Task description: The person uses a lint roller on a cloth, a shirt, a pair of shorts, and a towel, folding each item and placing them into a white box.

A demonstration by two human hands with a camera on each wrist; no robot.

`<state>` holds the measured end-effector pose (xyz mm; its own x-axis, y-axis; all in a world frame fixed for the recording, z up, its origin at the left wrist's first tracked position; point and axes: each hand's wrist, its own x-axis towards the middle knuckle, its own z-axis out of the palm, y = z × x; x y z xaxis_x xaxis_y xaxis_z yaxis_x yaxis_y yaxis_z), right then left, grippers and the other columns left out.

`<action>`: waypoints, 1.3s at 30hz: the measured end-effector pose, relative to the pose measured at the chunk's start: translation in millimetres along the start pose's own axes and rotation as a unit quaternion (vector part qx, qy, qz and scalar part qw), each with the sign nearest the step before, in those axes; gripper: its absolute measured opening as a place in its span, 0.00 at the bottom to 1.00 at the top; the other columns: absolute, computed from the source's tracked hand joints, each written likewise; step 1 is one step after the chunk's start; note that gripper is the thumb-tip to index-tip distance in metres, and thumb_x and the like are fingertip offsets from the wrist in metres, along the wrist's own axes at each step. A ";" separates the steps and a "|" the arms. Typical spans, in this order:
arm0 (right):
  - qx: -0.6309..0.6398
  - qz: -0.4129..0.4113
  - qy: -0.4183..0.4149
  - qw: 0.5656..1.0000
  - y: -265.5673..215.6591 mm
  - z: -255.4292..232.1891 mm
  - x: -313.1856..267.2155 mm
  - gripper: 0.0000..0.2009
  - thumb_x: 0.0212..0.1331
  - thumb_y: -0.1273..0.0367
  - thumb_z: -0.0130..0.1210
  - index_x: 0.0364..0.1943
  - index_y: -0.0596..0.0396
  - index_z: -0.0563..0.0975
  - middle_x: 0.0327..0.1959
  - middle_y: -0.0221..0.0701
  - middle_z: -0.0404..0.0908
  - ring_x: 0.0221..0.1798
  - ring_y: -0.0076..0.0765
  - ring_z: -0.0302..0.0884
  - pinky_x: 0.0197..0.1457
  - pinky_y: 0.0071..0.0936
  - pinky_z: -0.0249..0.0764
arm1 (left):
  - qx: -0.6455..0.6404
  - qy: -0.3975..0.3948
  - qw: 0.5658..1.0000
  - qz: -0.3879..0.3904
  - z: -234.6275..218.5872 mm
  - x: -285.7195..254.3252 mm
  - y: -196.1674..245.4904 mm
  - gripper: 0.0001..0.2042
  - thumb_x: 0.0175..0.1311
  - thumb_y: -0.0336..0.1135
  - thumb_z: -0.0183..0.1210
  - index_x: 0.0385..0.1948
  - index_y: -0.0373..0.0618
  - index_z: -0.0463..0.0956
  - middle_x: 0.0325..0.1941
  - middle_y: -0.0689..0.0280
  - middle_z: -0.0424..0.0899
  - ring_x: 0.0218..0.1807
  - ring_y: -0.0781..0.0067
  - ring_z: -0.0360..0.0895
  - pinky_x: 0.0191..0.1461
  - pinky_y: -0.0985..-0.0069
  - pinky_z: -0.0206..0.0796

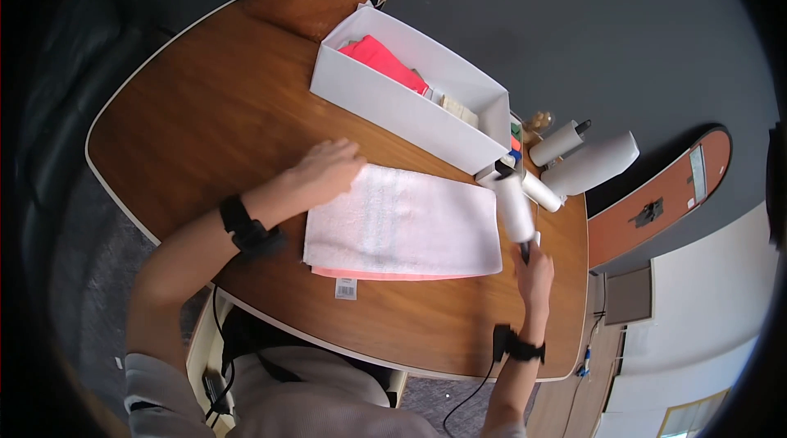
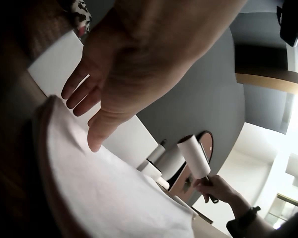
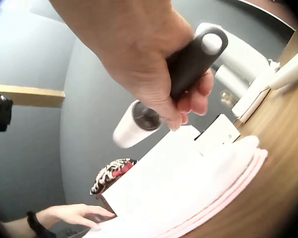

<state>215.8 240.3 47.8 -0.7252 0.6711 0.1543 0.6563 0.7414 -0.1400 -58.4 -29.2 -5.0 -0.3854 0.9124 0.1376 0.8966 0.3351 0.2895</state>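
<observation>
A folded pale pink towel [image 1: 426,229] lies on the wooden table, with a coral layer along its lower edge and a white tag [image 1: 346,288] poking out. My left hand [image 1: 328,171] is at the towel's upper left corner, its fingers loosely extended. In the left wrist view the left thumb [image 2: 97,139] overlaps the cloth, and nothing is held. My right hand [image 1: 534,274] grips the dark handle [image 3: 196,59] of a lint roller [image 1: 515,208]. The white roll [image 3: 131,129] is raised beside the towel's right edge.
Behind the towel stands a long white box [image 1: 410,122] holding bright pink cloth [image 1: 381,61]. A brown bag [image 1: 299,3] with leopard-print fabric is at the far left. White rolls [image 1: 557,143] and small items crowd the back right, near an orange-brown board [image 1: 664,200].
</observation>
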 end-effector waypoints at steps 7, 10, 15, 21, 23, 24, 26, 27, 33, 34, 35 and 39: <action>0.065 -0.187 -0.045 0.979 -47.0 61.6 103.8 0.16 0.43 0.73 0.55 0.41 0.51 0.77 0.38 0.39 0.77 0.41 0.46 0.74 0.44 0.34 0.70 | -0.051 -0.026 0.997 -0.050 4.6 -7.4 -37.2 0.19 0.44 0.38 0.63 0.39 0.42 0.73 0.36 0.59 0.72 0.45 0.58 0.68 0.47 0.67 0.62; 0.096 -0.160 -0.110 0.976 -44.3 61.8 116.6 0.18 0.41 0.72 0.57 0.43 0.53 0.76 0.37 0.43 0.78 0.43 0.46 0.75 0.47 0.33 0.69 | -0.087 -0.018 0.995 -0.051 7.6 -3.8 -43.0 0.18 0.43 0.41 0.63 0.35 0.41 0.74 0.36 0.58 0.72 0.45 0.57 0.68 0.46 0.67 0.61; 0.107 -0.124 -0.176 0.971 -31.3 52.2 102.0 0.23 0.35 0.71 0.60 0.43 0.55 0.76 0.35 0.44 0.78 0.42 0.46 0.75 0.47 0.32 0.69 | -0.105 -0.108 0.988 -0.026 2.2 9.7 -44.6 0.17 0.43 0.41 0.63 0.31 0.39 0.73 0.34 0.55 0.71 0.44 0.55 0.68 0.43 0.65 0.61; 0.160 -0.164 -0.160 0.960 2.2 38.2 57.4 0.22 0.35 0.71 0.61 0.42 0.56 0.75 0.32 0.42 0.79 0.37 0.43 0.77 0.43 0.30 0.70 | -0.162 -0.098 0.981 0.047 7.5 13.8 -49.1 0.17 0.44 0.40 0.63 0.29 0.37 0.72 0.30 0.52 0.75 0.36 0.53 0.71 0.38 0.65 0.61; 0.164 -0.132 -0.177 0.961 9.0 26.9 52.6 0.21 0.36 0.72 0.61 0.42 0.55 0.75 0.29 0.40 0.79 0.34 0.39 0.77 0.41 0.29 0.70 | -0.194 -0.083 0.975 0.072 0.3 19.2 -48.8 0.16 0.45 0.40 0.63 0.28 0.36 0.71 0.28 0.51 0.75 0.34 0.53 0.72 0.36 0.65 0.61; 0.167 -0.114 -0.184 0.962 9.0 18.3 49.2 0.20 0.37 0.72 0.61 0.42 0.55 0.75 0.28 0.39 0.78 0.32 0.37 0.76 0.40 0.28 0.70 | -0.182 -0.075 0.979 0.050 -11.7 24.1 -42.2 0.16 0.46 0.39 0.62 0.28 0.36 0.71 0.29 0.51 0.75 0.34 0.54 0.72 0.36 0.67 0.61; 0.179 -0.056 -0.132 0.973 4.2 -3.8 51.1 0.19 0.38 0.74 0.60 0.40 0.57 0.75 0.26 0.35 0.77 0.30 0.31 0.74 0.37 0.26 0.70 | -0.225 0.019 0.973 0.043 -30.9 37.1 -33.7 0.12 0.46 0.36 0.62 0.26 0.37 0.70 0.27 0.53 0.74 0.32 0.55 0.71 0.34 0.69 0.61; 0.185 -0.028 -0.105 0.977 2.8 -13.9 52.6 0.18 0.38 0.75 0.60 0.39 0.58 0.75 0.25 0.33 0.77 0.29 0.28 0.72 0.36 0.25 0.69 | -0.247 0.071 0.966 0.039 -42.8 42.4 -28.0 0.11 0.46 0.34 0.61 0.25 0.38 0.70 0.26 0.54 0.74 0.31 0.56 0.71 0.34 0.70 0.61; 0.346 -0.095 0.010 0.933 16.6 -57.8 48.1 0.13 0.41 0.79 0.58 0.35 0.63 0.75 0.23 0.25 0.75 0.27 0.17 0.66 0.30 0.20 0.67 | -0.212 0.116 0.967 0.080 -122.0 20.3 15.7 0.09 0.41 0.30 0.61 0.22 0.41 0.69 0.25 0.57 0.73 0.32 0.58 0.70 0.34 0.69 0.59; 0.332 -0.093 0.007 0.939 21.0 -52.4 43.1 0.12 0.42 0.79 0.59 0.34 0.63 0.75 0.24 0.24 0.75 0.26 0.17 0.65 0.31 0.19 0.66 | -0.180 0.123 0.971 0.098 -115.9 12.4 15.4 0.09 0.40 0.29 0.61 0.21 0.42 0.68 0.25 0.59 0.71 0.34 0.59 0.69 0.35 0.70 0.59; 0.330 -0.070 -0.024 0.941 21.9 -46.5 35.5 0.12 0.41 0.78 0.59 0.34 0.63 0.75 0.23 0.24 0.74 0.26 0.17 0.65 0.30 0.19 0.66 | -0.164 0.109 0.975 0.105 -107.7 3.1 15.2 0.09 0.40 0.30 0.61 0.21 0.42 0.68 0.25 0.60 0.72 0.34 0.60 0.69 0.36 0.70 0.60; 0.303 -0.051 -0.151 0.940 17.0 -17.7 0.3 0.13 0.40 0.76 0.62 0.33 0.61 0.76 0.19 0.21 0.69 0.22 0.17 0.61 0.25 0.18 0.62 | -0.152 -0.110 0.977 0.104 -73.2 -34.2 2.7 0.12 0.41 0.35 0.64 0.23 0.43 0.70 0.29 0.63 0.73 0.39 0.62 0.68 0.40 0.72 0.60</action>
<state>230.5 253.1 62.7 -0.8644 0.4973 -0.0744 0.4068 0.6045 -0.6849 -58.7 -76.7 60.4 -0.1151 0.9930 0.0264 0.8313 0.0817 0.5499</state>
